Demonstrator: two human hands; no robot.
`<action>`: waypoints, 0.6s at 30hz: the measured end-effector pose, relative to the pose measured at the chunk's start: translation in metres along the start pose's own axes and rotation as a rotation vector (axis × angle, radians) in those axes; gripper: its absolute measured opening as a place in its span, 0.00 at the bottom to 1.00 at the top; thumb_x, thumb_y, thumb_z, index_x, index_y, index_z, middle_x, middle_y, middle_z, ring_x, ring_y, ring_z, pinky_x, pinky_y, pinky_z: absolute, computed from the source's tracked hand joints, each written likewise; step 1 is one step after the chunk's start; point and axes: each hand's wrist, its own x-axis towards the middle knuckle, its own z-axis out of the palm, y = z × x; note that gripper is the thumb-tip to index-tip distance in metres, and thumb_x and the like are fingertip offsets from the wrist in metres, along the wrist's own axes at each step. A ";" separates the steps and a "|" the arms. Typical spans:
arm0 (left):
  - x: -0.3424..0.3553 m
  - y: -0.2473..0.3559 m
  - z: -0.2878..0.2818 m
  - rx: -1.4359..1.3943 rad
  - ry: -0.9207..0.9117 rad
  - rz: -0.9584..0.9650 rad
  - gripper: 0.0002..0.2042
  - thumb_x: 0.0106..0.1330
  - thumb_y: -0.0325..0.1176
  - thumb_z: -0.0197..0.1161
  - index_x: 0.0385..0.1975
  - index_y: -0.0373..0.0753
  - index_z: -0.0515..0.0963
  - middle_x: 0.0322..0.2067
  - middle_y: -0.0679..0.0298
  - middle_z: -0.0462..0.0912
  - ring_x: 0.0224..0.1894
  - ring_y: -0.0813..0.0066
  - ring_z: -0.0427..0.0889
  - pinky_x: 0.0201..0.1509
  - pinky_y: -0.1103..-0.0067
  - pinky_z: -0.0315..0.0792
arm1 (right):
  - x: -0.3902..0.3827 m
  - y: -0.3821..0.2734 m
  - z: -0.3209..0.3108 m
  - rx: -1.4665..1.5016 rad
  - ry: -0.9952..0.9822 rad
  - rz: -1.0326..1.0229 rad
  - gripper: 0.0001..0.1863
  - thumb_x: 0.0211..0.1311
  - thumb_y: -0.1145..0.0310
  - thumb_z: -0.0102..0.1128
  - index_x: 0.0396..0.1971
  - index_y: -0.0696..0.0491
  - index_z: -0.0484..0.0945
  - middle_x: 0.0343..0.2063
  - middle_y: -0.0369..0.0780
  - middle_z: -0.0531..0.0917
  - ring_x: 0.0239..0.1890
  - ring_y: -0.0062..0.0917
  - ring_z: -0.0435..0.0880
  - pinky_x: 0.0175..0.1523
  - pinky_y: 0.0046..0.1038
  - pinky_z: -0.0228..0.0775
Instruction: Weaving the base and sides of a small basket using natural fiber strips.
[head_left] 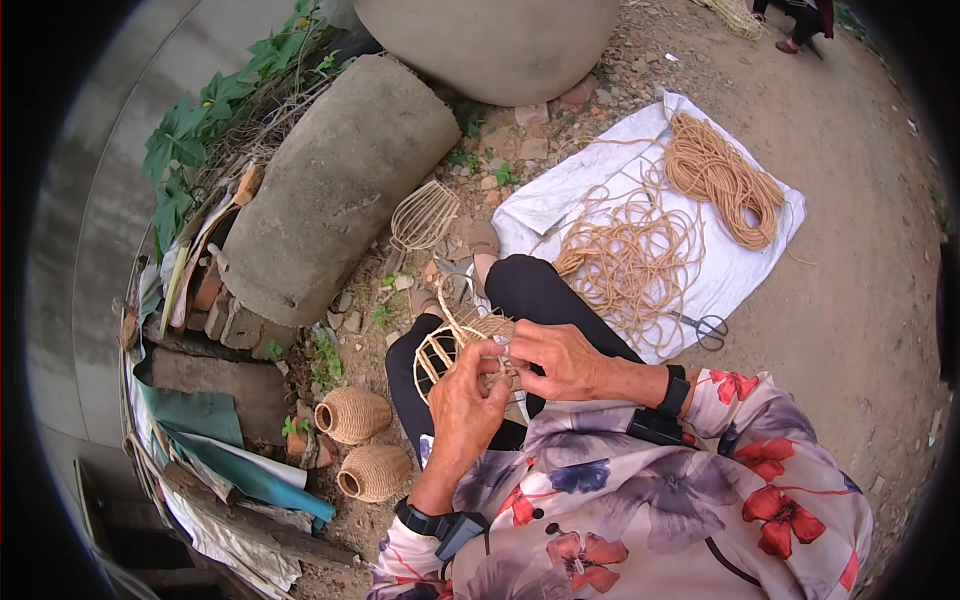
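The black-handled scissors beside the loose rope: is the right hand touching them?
Apart: the head view shows a trouser leg and white sheet between right hand and scissors.

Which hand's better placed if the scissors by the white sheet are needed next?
Probably the right hand: the scissors lie on its side, nearer to it. The left hand is farther across. Both hands are on the wicker frame, so the right would need freeing.
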 end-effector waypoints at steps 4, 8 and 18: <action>-0.002 -0.006 0.003 0.029 0.143 0.181 0.14 0.52 0.25 0.69 0.39 0.39 0.76 0.30 0.68 0.78 0.24 0.78 0.70 0.30 0.80 0.69 | 0.002 0.003 -0.007 0.329 -0.112 0.246 0.05 0.57 0.70 0.61 0.30 0.54 0.75 0.23 0.40 0.79 0.24 0.35 0.81 0.29 0.34 0.72; -0.003 -0.006 0.006 -0.026 0.154 0.151 0.13 0.51 0.24 0.69 0.37 0.39 0.76 0.29 0.68 0.77 0.24 0.78 0.70 0.30 0.80 0.68 | 0.005 0.018 -0.051 0.410 -0.484 0.528 0.15 0.71 0.59 0.55 0.31 0.56 0.81 0.24 0.34 0.81 0.21 0.17 0.74 0.29 0.24 0.68; 0.007 -0.005 0.007 0.083 0.249 0.238 0.06 0.58 0.27 0.69 0.33 0.37 0.80 0.27 0.60 0.80 0.27 0.68 0.81 0.30 0.74 0.73 | 0.054 -0.031 -0.115 0.831 -0.415 0.404 0.17 0.66 0.57 0.63 0.23 0.55 0.79 0.19 0.29 0.76 0.24 0.10 0.70 0.31 0.16 0.60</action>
